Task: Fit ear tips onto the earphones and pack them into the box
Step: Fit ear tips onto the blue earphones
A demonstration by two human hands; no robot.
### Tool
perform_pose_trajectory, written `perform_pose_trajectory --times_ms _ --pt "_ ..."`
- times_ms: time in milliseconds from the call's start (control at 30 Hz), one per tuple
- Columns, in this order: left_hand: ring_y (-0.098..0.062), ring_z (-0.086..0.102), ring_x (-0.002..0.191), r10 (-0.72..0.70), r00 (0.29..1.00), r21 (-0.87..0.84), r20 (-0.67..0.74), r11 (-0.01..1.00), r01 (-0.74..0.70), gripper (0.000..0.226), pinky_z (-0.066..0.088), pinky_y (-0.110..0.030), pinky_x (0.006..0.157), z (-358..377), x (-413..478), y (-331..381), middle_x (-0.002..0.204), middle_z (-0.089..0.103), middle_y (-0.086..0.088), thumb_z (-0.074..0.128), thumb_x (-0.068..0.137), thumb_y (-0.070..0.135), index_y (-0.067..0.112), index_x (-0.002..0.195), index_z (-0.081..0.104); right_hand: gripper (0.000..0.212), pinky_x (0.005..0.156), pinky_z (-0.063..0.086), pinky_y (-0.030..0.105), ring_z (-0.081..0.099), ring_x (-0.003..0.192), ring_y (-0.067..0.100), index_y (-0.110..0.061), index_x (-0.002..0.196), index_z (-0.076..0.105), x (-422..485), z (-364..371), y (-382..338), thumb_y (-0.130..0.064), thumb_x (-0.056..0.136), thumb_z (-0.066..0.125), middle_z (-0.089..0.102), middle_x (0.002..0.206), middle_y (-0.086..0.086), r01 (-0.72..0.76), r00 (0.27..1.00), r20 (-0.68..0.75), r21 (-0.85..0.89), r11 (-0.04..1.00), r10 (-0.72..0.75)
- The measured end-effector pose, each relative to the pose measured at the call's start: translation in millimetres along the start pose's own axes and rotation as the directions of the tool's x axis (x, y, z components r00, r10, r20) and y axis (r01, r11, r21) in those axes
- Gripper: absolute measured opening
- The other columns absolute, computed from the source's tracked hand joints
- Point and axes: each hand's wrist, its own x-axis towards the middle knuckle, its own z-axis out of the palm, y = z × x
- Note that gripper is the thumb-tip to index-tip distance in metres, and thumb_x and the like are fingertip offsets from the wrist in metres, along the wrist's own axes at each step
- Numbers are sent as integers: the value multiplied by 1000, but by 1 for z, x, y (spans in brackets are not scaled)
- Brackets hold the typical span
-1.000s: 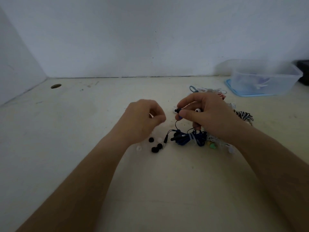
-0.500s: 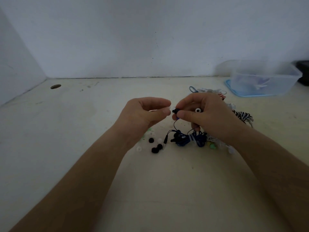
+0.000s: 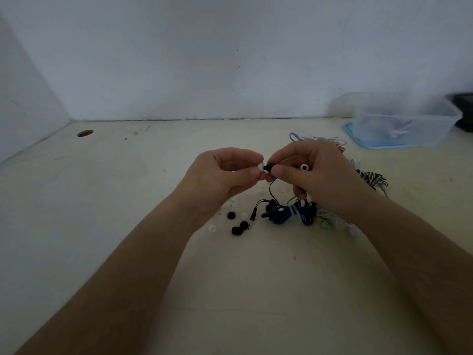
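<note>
My left grip was pinched on a small white ear tip, thumb and forefinger curled round it. My right grip was clenched on the blue earbud, whose nozzle pointed left, so tip and bud met end to end in the air above the middle of the table. I judged that this was the reason for the hold: one side steadied the bud while the other pushed the soft tip onto it. Whether the tip was seated I could not tell. A second earbud sat tucked among the right fingers, its white ring with a dark centre facing me. I took it as already fitted and parked there out of the way. The thin dark cord dropped from the bud to the blue cable bundle, tied and lying on the table just below the hands. Loose black tips and a white one lay beside its plug, within easy reach. More earphones, including a striped cable, were heaped behind the right grip. The clear box stood at the far right corner on a blue lid, well apart from the work. Its contents were too pale to make out.
</note>
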Motion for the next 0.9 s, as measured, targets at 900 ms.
perform_pose_trajectory --times_ms 900 --pt "-21 75 85 3 1000 67 24 998 -4 26 56 -22 73 2 -1 0 91 77 -10 76 67 16 12 92 73 5 51 50 21 56 50 11 -13 92 75 -1 -4 -2 -14 88 72 76 77 -1 10 999 36 -4 1000 -9"
